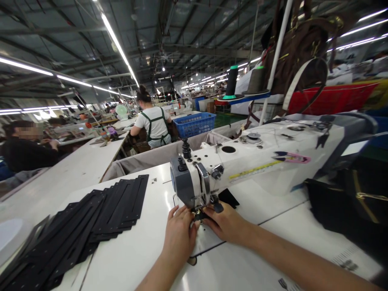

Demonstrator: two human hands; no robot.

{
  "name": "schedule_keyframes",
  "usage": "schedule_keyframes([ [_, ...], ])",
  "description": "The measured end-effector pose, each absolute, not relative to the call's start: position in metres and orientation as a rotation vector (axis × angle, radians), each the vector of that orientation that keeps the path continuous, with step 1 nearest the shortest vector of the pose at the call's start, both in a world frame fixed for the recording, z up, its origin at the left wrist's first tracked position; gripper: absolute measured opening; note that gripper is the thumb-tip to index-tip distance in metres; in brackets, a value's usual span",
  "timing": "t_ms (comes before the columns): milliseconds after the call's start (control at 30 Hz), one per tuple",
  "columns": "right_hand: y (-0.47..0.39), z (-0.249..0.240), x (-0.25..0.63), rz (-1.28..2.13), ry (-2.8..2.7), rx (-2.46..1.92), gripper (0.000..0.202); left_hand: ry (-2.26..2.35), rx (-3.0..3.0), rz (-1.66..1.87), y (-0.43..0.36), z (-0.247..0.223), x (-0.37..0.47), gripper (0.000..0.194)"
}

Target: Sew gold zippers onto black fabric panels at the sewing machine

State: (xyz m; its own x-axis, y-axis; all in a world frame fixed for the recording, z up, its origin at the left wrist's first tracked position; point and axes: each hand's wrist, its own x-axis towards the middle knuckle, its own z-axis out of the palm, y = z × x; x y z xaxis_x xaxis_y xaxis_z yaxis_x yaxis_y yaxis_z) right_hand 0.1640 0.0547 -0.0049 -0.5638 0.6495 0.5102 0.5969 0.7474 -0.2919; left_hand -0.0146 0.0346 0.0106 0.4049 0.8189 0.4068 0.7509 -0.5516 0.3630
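Observation:
A white and grey sewing machine stands over the white table. Under its needle area lies a small dark piece, partly hidden by fingers. My left hand presses on the piece's left side, fingers bent together. On the other side my right hand has its thumb and fingers closed on the piece's edge, close to the presser foot. Behind the right hand, a black piece lies on the table. Many black strips with slots are fanned out in an overlapping pile at the left.
Black material with gold trim lies at the right. Thread cones stand on a holder behind the machine. Beyond the table are a blue basket, a cloth-lined trough, a person in a white shirt and a red bin.

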Motion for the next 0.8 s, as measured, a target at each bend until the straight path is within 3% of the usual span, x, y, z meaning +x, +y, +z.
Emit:
schedule_keyframes([
  [800, 0.0557, -0.0133, 0.1598, 0.133, -2.29, -0.988, 0.023, 1.556, 2.434, 0.912, 0.0342, 0.0113, -0.0133, 0.02],
])
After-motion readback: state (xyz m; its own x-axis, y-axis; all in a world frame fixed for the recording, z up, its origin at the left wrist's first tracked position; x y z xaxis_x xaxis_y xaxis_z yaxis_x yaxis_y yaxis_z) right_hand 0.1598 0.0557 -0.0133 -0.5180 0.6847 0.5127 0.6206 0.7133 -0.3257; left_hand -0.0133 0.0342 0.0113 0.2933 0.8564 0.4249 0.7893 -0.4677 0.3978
